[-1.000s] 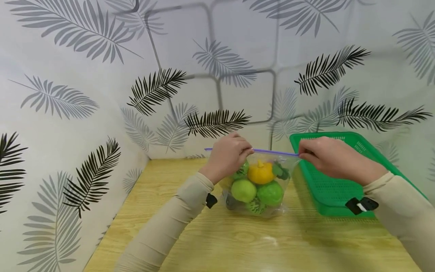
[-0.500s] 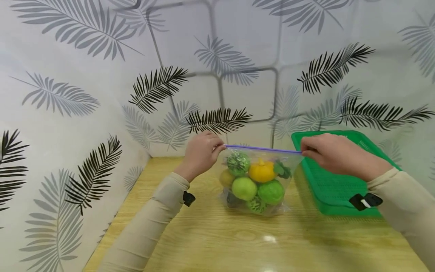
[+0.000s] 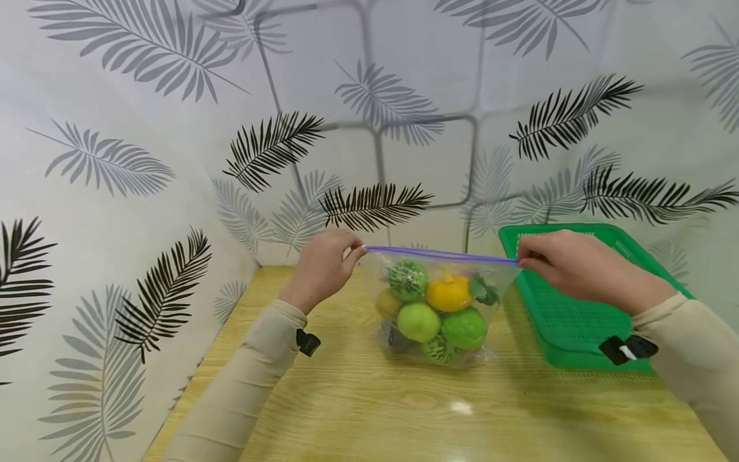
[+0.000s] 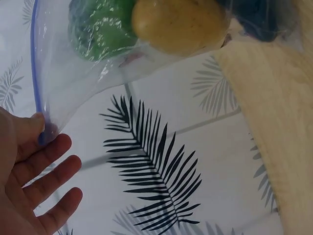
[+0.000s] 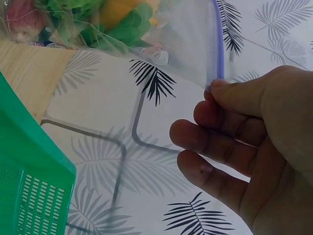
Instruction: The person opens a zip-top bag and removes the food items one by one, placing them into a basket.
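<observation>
1. The left hand (image 3: 324,267) pinches the top left corner of the clear bag (image 3: 503,272) between thumb and forefinger; its other fingers stand apart, off the plastic.
2. The right hand (image 3: 561,261) pinches the opposite top corner the same way, its remaining fingers bent loosely below.
3. Both arms reach forward, well apart, stretching the bag's purple strip (image 3: 485,258) nearly straight between them.
4. The bag hangs upright at the tabletop (image 3: 346,398); whether its base touches cannot be told.
5. Inside, a yellow pumpkin (image 3: 449,294) sits beside a streaked green ball (image 3: 408,280), above a lime-green fruit (image 3: 418,321) and a bright green vegetable (image 3: 464,328). A dark item (image 3: 396,337) lies low on the left, its kind unclear.
6. The green basket (image 3: 577,324) stands on the tabletop right of the bag, partly hidden by the right arm.
</observation>
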